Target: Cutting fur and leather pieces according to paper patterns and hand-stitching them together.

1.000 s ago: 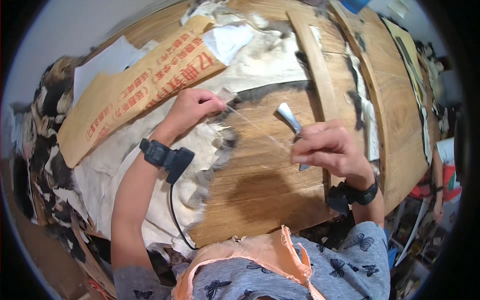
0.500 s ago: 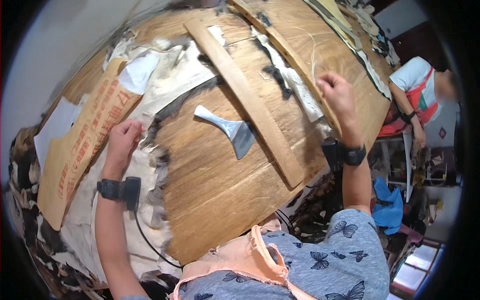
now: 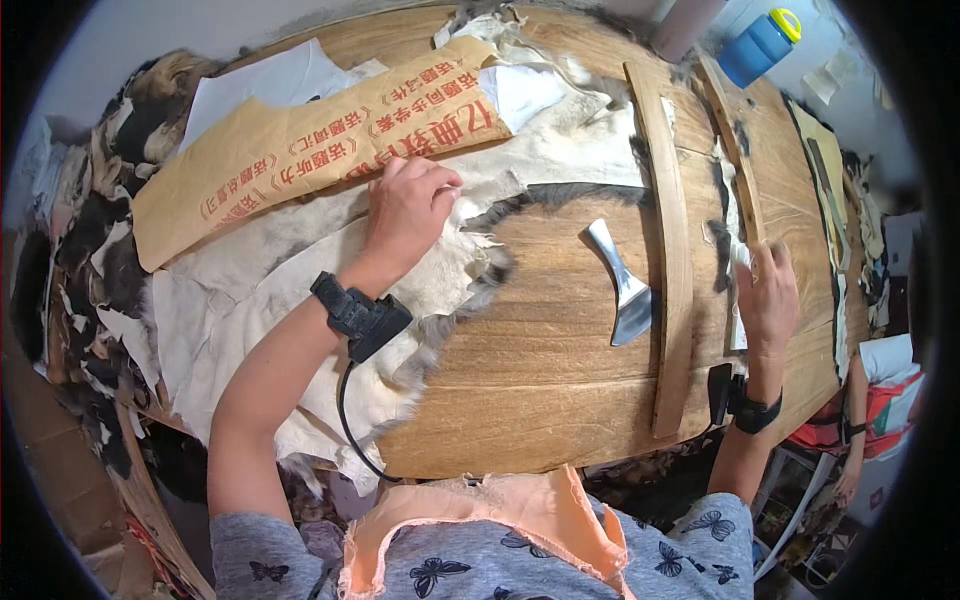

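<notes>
My left hand (image 3: 410,212) rests on the pale hide (image 3: 280,270), its wrist in a black band with a camera. Its fingers are curled, with thumb and forefinger close together. Anything in them is too small to make out. They lie along the lower edge of a brown paper pattern (image 3: 300,160) with red print. My right hand (image 3: 768,298), also banded at the wrist, is closed at the near end of a narrow wooden strip (image 3: 735,150). What its fingers pinch does not show. Between the hands lies a metal scraper-like blade (image 3: 628,295) with a flared end.
A long wooden board (image 3: 668,250) lies right of the blade, with a pale hide strip (image 3: 738,300) beyond. At the back stand a blue bottle (image 3: 752,50) with a yellow lid and a pinkish cylinder (image 3: 688,25). Another person's arm (image 3: 855,420) shows at the right.
The view has turned, so the table and hides lie differently. My right hand is lower beside the wooden strip; a thin pale thread seen near it earlier no longer shows clearly.
</notes>
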A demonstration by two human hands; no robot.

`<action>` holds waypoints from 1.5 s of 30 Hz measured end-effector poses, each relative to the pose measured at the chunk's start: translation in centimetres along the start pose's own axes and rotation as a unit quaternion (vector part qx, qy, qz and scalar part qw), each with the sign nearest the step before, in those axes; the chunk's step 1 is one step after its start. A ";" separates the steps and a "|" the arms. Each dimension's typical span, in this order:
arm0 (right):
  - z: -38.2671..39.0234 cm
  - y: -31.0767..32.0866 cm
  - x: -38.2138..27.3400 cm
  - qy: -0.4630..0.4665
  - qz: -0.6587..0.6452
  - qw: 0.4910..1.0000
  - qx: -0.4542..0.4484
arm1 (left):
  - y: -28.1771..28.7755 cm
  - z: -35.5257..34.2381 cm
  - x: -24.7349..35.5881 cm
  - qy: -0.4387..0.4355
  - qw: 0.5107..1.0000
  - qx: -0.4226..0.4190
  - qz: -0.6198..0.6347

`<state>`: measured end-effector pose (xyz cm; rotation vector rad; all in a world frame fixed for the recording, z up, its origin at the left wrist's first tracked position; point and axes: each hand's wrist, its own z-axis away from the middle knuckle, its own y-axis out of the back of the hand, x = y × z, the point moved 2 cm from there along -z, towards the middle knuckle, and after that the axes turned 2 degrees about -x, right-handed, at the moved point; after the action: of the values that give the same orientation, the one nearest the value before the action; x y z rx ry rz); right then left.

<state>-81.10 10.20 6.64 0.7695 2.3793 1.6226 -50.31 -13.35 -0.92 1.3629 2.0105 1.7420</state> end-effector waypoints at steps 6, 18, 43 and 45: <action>-5.1 -1.0 -13.4 0.091 -0.413 0.878 -0.227 | -0.4 0.2 -1.2 0.063 0.992 -0.040 0.098; -5.8 -7.1 -21.6 0.041 -0.322 0.920 -0.221 | -0.9 -0.1 -2.0 0.066 0.989 -0.032 0.131; -4.3 -5.8 -20.2 0.093 -0.279 0.955 -0.050 | 0.6 2.1 -0.7 0.063 0.995 -0.064 0.047; -3.6 -5.4 -20.2 0.214 -0.244 0.942 -0.082 | 1.8 3.1 0.6 0.059 0.995 -0.075 0.030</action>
<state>-67.03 -4.25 0.16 -0.2251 2.3788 1.8550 -47.73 -10.95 -0.07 1.3141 1.8680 1.9978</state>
